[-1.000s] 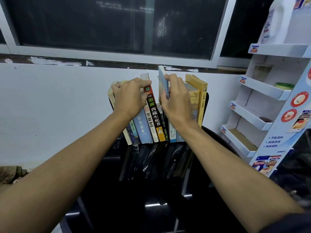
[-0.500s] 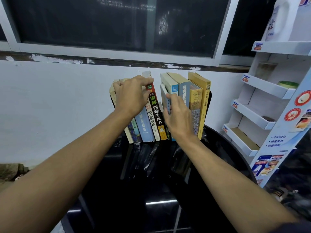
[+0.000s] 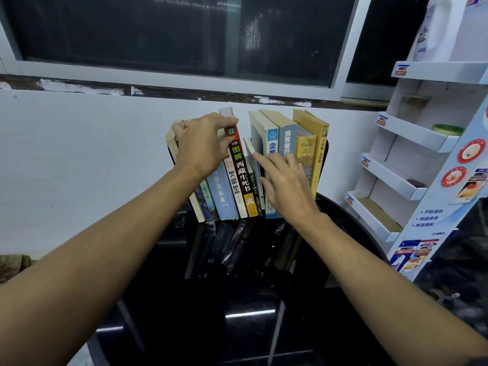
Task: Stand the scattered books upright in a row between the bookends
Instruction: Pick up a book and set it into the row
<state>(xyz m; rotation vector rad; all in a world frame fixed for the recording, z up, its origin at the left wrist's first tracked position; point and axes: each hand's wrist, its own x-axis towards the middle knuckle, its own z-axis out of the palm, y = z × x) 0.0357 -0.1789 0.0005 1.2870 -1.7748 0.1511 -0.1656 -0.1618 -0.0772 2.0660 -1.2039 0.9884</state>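
- A row of books [image 3: 241, 178] stands at the back edge of a glossy black table [image 3: 237, 313], against the white wall.
- A black right bookend [image 3: 325, 159] shows just behind the yellow end book [image 3: 320, 154]. A dark sliver at the far left may be the other bookend, but the view is too poor to be sure.
- The left group leans with its tops toward the left: a cream book, some thin ones, a light-blue book [image 3: 220, 194] and the red-and-black spine.
- The right group stands upright and packed together: two blue-and-white spines, a short yellow one and the end book.
- Between the groups sit a few shorter, thin books, among them a pale slim book [image 3: 248, 145] tilted to the left.
- A white display rack [image 3: 422, 140] stands on the right. Its top shelf holds a white jug [image 3: 433, 30], and the next shelf holds a green-topped round item [image 3: 447, 129].
- The left hand [image 3: 203, 143] reaches in with the arm extended. Its fingers curl over the tops of the leaning group and its thumb presses the red-and-black spine, gripping them.
- The right hand [image 3: 286, 186] lies palm-forward against the blue spines, holding nothing. Its fingers are nearly straight and spread, and the index tip touches the pale slim book.
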